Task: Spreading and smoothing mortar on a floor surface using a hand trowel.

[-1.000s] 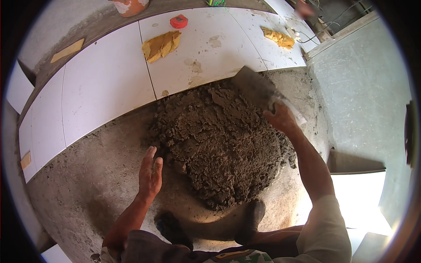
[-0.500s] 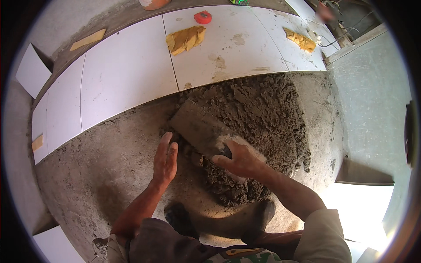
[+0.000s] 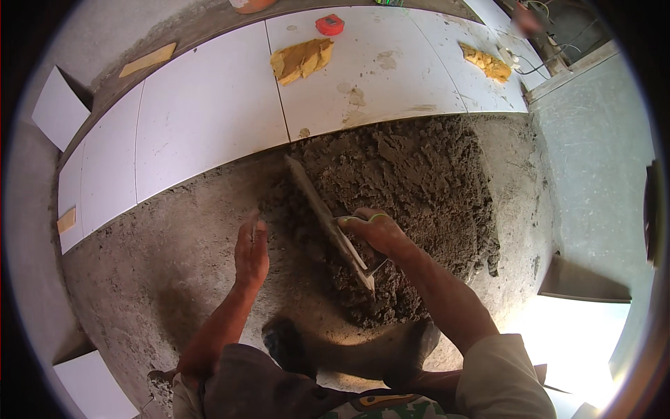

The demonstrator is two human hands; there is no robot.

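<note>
My right hand (image 3: 377, 229) is closed around the handle of a long, flat plastering float (image 3: 322, 213). The float is tipped up on its edge, its narrow side towards me, over the left part of a bed of wet grey mortar (image 3: 433, 174). The mortar is rough and ridged, with a straighter edge on its right. To the left of the float, my left hand (image 3: 251, 255) hovers above the bare concrete floor (image 3: 174, 251), holding nothing, its fingers stretched out.
Large white tiles (image 3: 202, 126) form a row beyond the mortar. On them lie a red tape measure (image 3: 330, 25) and two crumpled yellow-brown pieces (image 3: 301, 61), (image 3: 485, 63). Loose white tiles (image 3: 61, 109) lean at the left wall. A pale green wall (image 3: 586, 146) stands at right. My feet (image 3: 285, 342) are close to the mortar.
The float has turned from lying nearly flat to standing on its edge, my right hand turning with it. My left hand has moved slightly left and down.
</note>
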